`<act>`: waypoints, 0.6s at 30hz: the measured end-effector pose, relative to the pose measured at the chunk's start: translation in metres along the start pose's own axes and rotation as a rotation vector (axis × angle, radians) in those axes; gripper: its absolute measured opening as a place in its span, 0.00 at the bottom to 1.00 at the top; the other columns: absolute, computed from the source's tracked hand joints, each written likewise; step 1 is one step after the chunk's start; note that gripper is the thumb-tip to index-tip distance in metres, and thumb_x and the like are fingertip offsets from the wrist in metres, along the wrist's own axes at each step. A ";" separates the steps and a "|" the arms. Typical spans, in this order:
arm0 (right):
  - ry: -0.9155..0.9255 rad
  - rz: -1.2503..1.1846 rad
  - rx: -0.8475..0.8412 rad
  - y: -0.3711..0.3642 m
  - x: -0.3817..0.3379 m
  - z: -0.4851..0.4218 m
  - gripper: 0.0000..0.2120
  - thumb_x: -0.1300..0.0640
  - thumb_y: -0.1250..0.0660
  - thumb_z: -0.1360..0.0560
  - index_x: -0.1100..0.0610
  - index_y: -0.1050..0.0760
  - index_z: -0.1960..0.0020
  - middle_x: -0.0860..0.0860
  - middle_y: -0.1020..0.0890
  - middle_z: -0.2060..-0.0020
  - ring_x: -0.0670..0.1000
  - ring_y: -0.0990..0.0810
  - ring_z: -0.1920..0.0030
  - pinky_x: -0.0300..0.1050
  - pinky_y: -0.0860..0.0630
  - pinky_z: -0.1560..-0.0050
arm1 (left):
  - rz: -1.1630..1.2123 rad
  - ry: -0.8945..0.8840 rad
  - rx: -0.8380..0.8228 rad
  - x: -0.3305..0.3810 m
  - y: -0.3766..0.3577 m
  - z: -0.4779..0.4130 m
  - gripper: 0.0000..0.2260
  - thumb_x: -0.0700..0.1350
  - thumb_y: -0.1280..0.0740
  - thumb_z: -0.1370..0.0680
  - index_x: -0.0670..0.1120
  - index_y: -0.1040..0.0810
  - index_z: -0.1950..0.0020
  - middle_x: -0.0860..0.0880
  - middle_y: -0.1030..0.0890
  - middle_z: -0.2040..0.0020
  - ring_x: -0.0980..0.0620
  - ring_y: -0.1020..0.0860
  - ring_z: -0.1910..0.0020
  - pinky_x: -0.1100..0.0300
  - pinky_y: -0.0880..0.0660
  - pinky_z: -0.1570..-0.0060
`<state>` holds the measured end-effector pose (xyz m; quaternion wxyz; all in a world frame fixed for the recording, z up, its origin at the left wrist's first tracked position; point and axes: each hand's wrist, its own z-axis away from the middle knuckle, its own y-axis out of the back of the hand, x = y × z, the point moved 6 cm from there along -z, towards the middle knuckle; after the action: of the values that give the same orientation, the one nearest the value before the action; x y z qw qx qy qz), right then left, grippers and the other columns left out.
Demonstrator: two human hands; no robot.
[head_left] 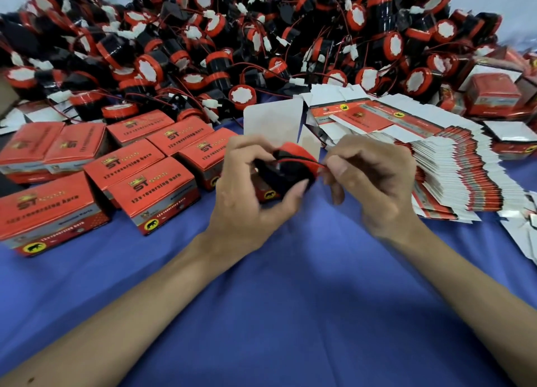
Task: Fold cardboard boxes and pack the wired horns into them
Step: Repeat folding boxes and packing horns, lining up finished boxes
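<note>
A black horn with a red rim sits in the mouth of an open red cardboard box at the table's middle. The box's white lid flap stands upright behind it. My left hand wraps around the box and horn from the left. My right hand is just to the right, pinching the horn's thin red wire between thumb and forefinger. Most of the box is hidden by my left hand.
Several closed red boxes stand in rows at the left. A big heap of loose wired horns fills the back. A stack of flat unfolded boxes lies at the right. Blue cloth covers the table.
</note>
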<state>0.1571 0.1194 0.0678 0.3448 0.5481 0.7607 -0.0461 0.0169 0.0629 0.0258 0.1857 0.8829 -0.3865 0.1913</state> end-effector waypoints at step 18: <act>-0.662 -0.425 -0.297 -0.009 0.059 0.009 0.08 0.66 0.26 0.34 0.55 0.20 0.59 0.46 0.18 0.65 0.43 0.21 0.67 0.34 0.26 0.66 | 0.195 -0.214 -0.027 0.005 -0.001 0.001 0.12 0.52 0.39 0.20 0.45 0.33 0.44 0.46 0.32 0.43 0.51 0.30 0.42 0.59 0.32 0.44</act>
<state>0.1437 0.1593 0.0243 0.6287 0.2789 0.7033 -0.1795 0.0208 0.0595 0.0271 0.1358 0.8540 -0.4905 0.1082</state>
